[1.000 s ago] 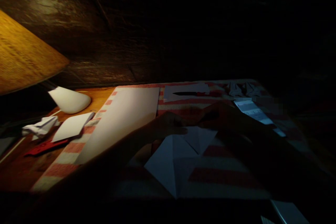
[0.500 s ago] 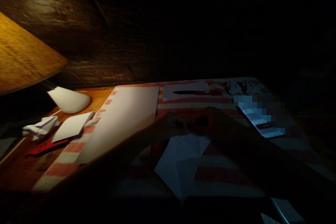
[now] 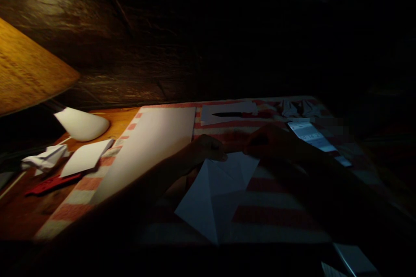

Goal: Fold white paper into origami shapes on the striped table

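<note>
The left hand [image 3: 204, 149] rests at the far edge of the folded white paper [image 3: 216, 192], its fingertips pinched on the paper's upper left corner, though the dim light makes the grip hard to read. Just to its right, the right hand [image 3: 269, 145] sits at the paper's upper right corner, fingers curled together over that edge; whether they clamp the sheet or only press on it cannot be told. The paper spreads from both hands toward the person, creased along diagonals and coming to a point at its near end, lying on a red and white striped cloth [image 3: 276, 216]. Beyond the left hand and to its left lies a large blank sheet [image 3: 152, 143]. Beyond both hands a knife [image 3: 234, 114] rests on another white sheet. Past the right hand lies a printed slip [image 3: 312, 136]. Far left of the left hand sit a small white card [image 3: 86, 158], a crumpled paper [image 3: 43, 159] and a lamp shade [image 3: 29, 73].
</note>
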A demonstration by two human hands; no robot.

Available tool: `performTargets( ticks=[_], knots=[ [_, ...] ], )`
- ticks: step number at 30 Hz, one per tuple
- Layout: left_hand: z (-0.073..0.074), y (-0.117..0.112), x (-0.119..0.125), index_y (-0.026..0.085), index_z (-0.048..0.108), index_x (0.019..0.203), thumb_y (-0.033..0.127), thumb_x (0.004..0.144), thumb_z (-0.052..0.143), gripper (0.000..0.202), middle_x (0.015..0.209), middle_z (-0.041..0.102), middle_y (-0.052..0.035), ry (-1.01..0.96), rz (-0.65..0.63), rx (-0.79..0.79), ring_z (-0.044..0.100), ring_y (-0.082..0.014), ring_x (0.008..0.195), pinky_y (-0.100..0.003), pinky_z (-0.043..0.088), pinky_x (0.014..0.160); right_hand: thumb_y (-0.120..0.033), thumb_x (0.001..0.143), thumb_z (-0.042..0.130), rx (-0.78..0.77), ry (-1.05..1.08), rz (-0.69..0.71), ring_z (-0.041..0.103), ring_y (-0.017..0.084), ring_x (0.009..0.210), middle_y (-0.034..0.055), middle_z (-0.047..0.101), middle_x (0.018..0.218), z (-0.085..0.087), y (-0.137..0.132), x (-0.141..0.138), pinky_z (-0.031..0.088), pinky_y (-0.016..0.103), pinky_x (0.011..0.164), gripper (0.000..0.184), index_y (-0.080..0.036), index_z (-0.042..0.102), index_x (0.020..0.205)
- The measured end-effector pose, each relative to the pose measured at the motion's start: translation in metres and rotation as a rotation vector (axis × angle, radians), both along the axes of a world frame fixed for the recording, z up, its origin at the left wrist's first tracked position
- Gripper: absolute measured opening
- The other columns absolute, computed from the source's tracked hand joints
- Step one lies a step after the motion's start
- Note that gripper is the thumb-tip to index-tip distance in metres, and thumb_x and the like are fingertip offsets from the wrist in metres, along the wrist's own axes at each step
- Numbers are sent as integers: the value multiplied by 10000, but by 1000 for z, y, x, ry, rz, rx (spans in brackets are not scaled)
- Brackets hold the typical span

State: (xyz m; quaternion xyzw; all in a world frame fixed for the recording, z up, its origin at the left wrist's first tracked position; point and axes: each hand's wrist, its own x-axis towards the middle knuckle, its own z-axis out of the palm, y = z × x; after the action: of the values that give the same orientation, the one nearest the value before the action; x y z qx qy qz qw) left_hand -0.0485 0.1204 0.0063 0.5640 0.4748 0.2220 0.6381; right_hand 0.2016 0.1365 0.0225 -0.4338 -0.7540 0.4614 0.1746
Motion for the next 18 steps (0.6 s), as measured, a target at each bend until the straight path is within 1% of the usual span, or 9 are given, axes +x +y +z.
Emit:
performTargets(
  ticks=[3,6,9,12,14,18],
  knots=[
    [3,2,-1,159,577,502,276,593,814,280,496,475,51,0,19,23,392,-78,492,-228,287,515,-389,771,752,4,2,-90,577,147,562,19,723,659,1,3,5,400,268,537,193,-210,818,744],
    [7,4,-3,160,579,508,261,589,810,266,503,498,46,-28,42,2,416,-77,484,-226,299,512,-359,737,771,-6,52,-162,603,168,572,37,735,669,0,8,9,429,284,536,154,-212,802,702],
    [8,5,-5,160,570,507,251,590,810,270,494,504,43,-52,64,-31,432,-75,467,-223,302,504,-321,712,764,-6,95,-185,610,174,564,35,722,641,-2,13,12,433,283,521,120,-217,780,654],
    [9,4,-6,162,570,521,261,593,819,278,512,532,37,-69,65,-63,434,-76,455,-230,306,492,-310,715,764,0,82,-193,608,162,568,28,719,648,-3,16,14,425,270,514,100,-219,787,681],
    [9,4,-5,163,562,524,263,594,819,285,513,525,41,-75,68,-71,424,-73,448,-231,305,489,-333,726,767,-13,74,-197,605,155,569,30,716,654,-4,16,14,427,267,517,125,-213,785,695],
    [10,3,-4,162,519,497,261,586,816,325,479,454,59,-77,77,-52,396,-62,443,-222,284,488,-405,754,744,-22,109,-231,568,141,524,34,682,612,-9,18,16,406,265,492,234,-188,749,668]
  ],
)
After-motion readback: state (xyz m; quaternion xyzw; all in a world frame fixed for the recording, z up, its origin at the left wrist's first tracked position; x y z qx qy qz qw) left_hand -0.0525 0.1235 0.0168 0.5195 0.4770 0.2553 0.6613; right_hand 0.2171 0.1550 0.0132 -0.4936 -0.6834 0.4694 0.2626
